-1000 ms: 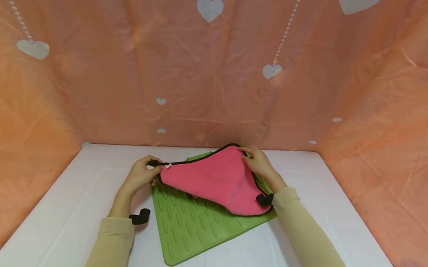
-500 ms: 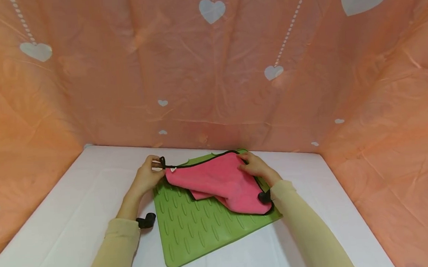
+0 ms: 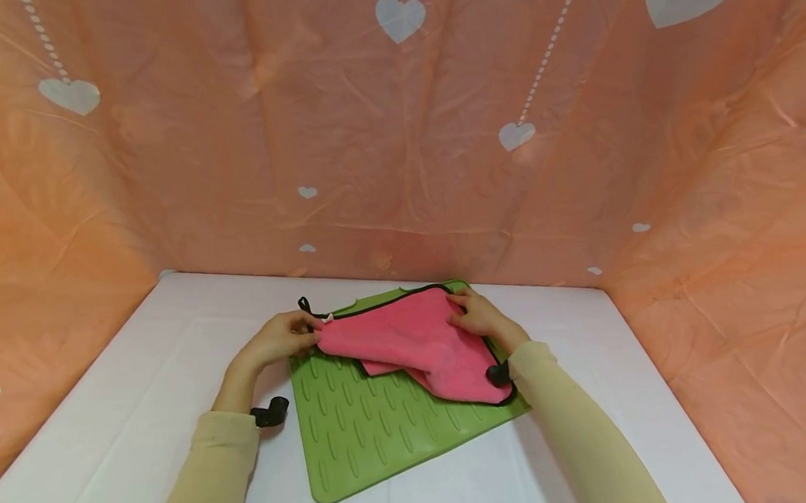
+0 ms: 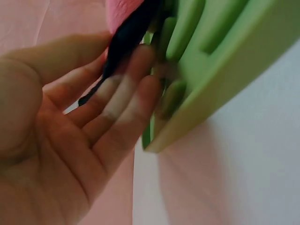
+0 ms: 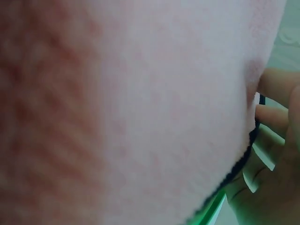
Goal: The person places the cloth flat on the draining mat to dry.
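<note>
A pink cloth (image 3: 408, 340) with black edging lies partly folded over a green ridged mat (image 3: 359, 439). At the cloth's left corner, beside a small white tag and a black loop (image 3: 305, 305), my left hand (image 3: 285, 336) pinches the edge between thumb and index finger. The left wrist view shows that hand (image 4: 70, 112) with its other fingers behind the black edging, near the mat (image 4: 225, 61). My right hand (image 3: 479, 312) pinches the upper right edge of the cloth. In the right wrist view the pink cloth (image 5: 173, 103) fills most of the picture, hiding much of the mat.
The mat lies on a white table (image 3: 141, 390), angled, with its far edge near the back. Orange fabric (image 3: 369, 146) printed with pale hearts hangs behind and along both sides. A black wrist mount (image 3: 270, 412) sits on the left forearm.
The cloth's left part has come down and right onto the mat, and a fold has formed in its lower edge. My left hand has shifted its grip slightly below the loop.
</note>
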